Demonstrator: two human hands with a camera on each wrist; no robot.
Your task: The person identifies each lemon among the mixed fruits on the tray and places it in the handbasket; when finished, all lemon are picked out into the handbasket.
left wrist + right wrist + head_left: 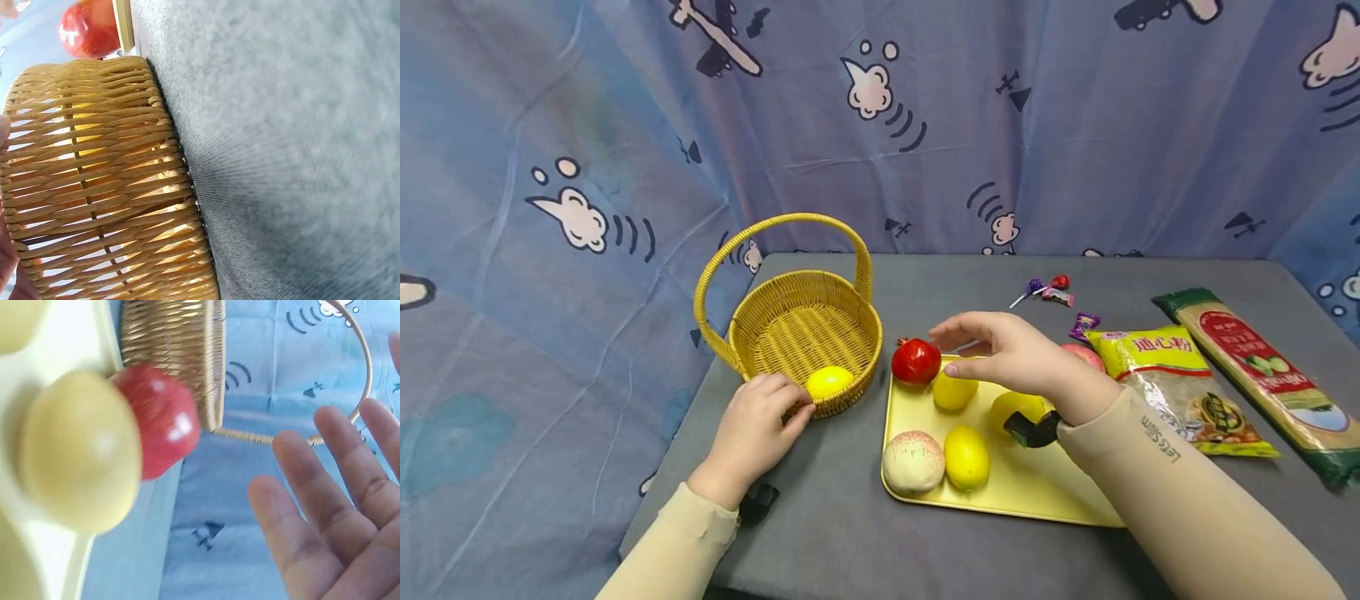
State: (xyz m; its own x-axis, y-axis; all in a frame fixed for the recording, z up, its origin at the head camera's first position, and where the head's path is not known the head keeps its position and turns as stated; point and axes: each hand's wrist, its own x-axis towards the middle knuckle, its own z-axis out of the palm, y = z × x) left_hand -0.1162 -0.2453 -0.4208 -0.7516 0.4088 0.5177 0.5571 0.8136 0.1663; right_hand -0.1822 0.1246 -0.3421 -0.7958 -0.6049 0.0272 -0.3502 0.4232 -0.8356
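My left hand (pixel 760 429) grips the near rim of a yellow wicker basket (pixel 805 287), its fingertips over the edge. Inside the basket, close to that hand, lies a lemon (pixel 829 382). My right hand (pixel 1011 354) hovers above a yellow tray (pixel 1015 504), fingers spread in the right wrist view and nothing held. Below it are a yellow fruit (pixel 953 392) and a red pomegranate (pixel 916 362) at the tray's back left corner. A second yellow fruit (pixel 1017 407) is partly hidden by the wrist strap. In front sit a pale peach (pixel 913 462) and another lemon (pixel 967 457).
A pinkish fruit (pixel 1084 357) shows behind my right wrist. Right of the tray lie a bag of pasta (pixel 1180 387) and a long green-ended packet (pixel 1262 367). Lollipops (pixel 1036 287) and wrapped candies (pixel 1084 325) lie farther back. The basket's tall handle (pixel 790 218) arches upward.
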